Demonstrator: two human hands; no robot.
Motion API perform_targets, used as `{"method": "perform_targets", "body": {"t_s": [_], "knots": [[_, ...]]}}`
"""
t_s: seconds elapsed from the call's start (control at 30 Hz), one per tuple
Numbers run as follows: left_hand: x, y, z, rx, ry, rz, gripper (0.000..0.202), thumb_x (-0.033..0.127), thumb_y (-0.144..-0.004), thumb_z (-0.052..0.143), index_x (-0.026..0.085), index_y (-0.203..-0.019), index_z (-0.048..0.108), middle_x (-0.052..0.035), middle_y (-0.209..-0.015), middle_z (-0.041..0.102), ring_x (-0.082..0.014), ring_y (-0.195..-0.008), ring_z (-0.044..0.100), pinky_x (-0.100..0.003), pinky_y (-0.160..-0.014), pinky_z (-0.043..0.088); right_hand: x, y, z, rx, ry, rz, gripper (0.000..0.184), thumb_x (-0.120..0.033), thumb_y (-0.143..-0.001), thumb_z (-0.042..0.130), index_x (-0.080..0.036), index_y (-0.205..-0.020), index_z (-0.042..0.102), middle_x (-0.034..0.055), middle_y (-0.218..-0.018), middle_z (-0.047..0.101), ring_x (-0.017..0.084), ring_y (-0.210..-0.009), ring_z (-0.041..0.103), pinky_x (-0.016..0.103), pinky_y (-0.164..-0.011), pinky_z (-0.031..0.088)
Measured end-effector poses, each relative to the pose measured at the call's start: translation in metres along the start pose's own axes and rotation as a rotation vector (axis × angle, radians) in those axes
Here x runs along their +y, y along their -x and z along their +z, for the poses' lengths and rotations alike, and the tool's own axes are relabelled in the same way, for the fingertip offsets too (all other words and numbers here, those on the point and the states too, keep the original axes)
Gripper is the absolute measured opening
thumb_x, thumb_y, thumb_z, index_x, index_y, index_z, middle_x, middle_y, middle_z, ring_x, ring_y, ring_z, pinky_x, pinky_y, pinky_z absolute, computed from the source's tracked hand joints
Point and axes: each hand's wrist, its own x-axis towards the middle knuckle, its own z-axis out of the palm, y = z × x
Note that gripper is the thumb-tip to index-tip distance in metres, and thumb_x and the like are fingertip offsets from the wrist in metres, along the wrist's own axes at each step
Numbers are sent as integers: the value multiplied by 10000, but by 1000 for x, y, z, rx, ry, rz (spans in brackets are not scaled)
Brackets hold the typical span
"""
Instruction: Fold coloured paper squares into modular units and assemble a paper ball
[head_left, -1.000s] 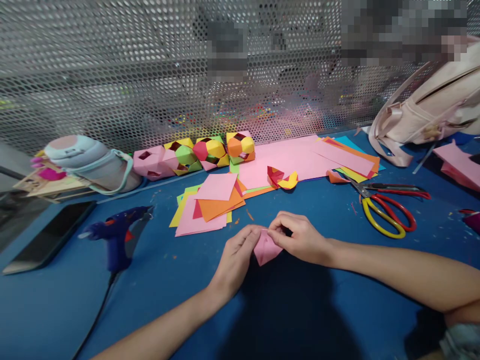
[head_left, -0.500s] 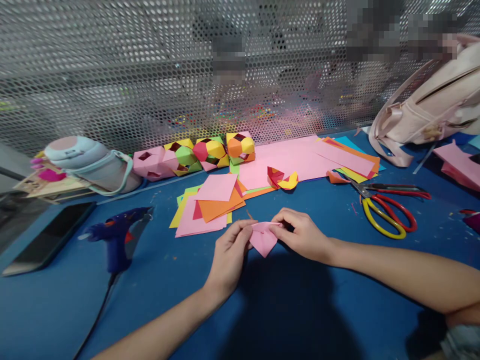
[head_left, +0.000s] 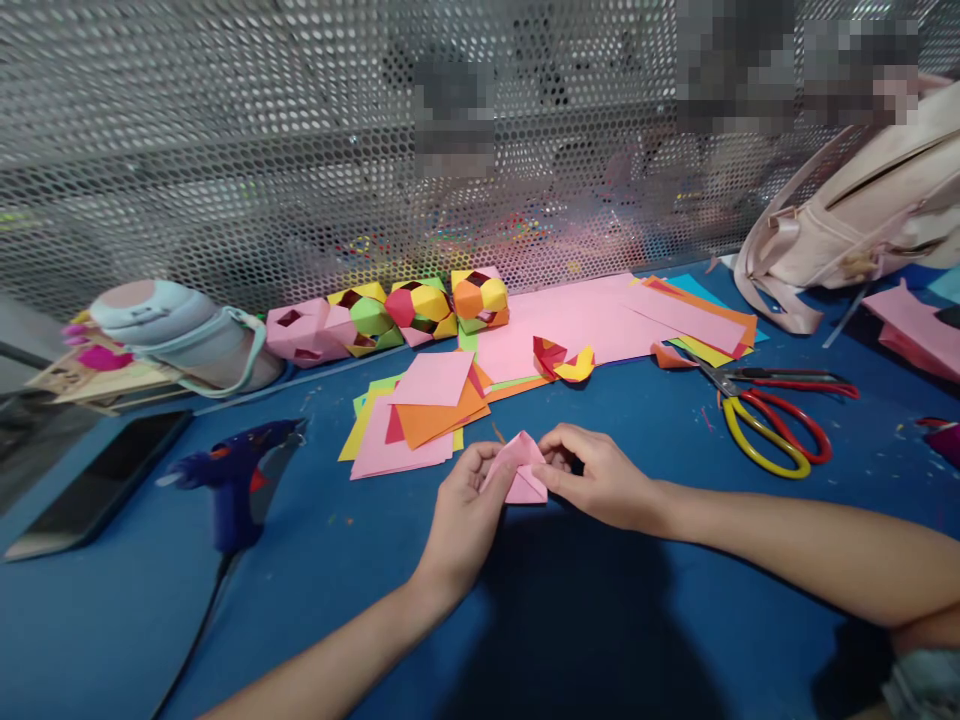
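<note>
A small folded piece of pink paper (head_left: pixel 529 488) is held between my two hands, just above the blue table. My left hand (head_left: pixel 469 505) grips its left side, thumb across the front and fingers curled behind. From the right, my right hand (head_left: pixel 592 475) pinches the other side between thumb and fingers. One point of the paper stands up at the top, and its lower edge looks flat. Just behind my left hand lies a stack of coloured paper squares (head_left: pixel 433 380). Two small folded red and yellow paper pieces (head_left: pixel 574 368) rest beyond my hands.
Left are a blue glue gun (head_left: pixel 232 480) with a cord, a phone (head_left: pixel 101 480) and a bottle (head_left: pixel 180 335). Folded paper balls (head_left: pixel 367 322) line the metal mesh (head_left: pixel 300 160). Right are yellow-and-red-handled scissors (head_left: pixel 761 430), red-handled pliers (head_left: pixel 802 385) and a pale backpack (head_left: pixel 870 220).
The pink paper pointed down before; now a point stands up and a flat edge is at the bottom. Both hands have stayed near the same place and still hold it.
</note>
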Motion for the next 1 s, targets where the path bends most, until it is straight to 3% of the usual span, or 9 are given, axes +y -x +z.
{"method": "perform_targets", "body": {"t_s": [0.1, 0.27, 0.4, 0.8, 1.0], "knots": [[3, 1, 2, -4, -31, -13, 216, 372, -770, 586, 175, -854, 556, 8, -741, 606, -133, -691, 569, -224, -659, 456, 0, 0, 2, 41, 26, -27, 146, -266, -857, 518, -164, -763, 564, -20, -677, 529, 86, -598, 474, 203, -577, 390], [5, 2, 0, -99, -50, 47, 231, 365, -828, 527, 192, -946, 626, -18, -934, 662, -164, -897, 586, -237, -812, 438, 2, -2, 2, 77, 46, -58, 135, -218, -851, 519, -163, -740, 573, -15, -677, 549, 88, -607, 483, 204, -581, 384], [5, 4, -2, -125, -113, 63, 309, 388, -878, 448, 180, -965, 659, -24, -967, 679, -177, -922, 588, -237, -836, 431, 2, -1, 2, 79, 34, -62, 147, -217, -848, 521, -163, -720, 570, -15, -671, 550, 88, -605, 483, 202, -579, 384], [4, 0, -3, -144, -173, 125, 302, 370, -846, 499, 177, -954, 705, -35, -906, 712, -206, -879, 615, -265, -790, 467, 4, -3, 0, 78, 4, -34, 101, -166, -828, 527, -159, -737, 568, -27, -667, 541, 79, -601, 467, 190, -562, 368], [4, -1, -5, -151, -164, 73, 282, 388, -828, 520, 175, -825, 705, -8, -687, 652, -193, -777, 599, -257, -712, 466, 6, -3, -3, 49, 40, -38, 98, -147, -824, 522, -157, -738, 568, -26, -667, 544, 80, -603, 472, 192, -567, 369]]}}
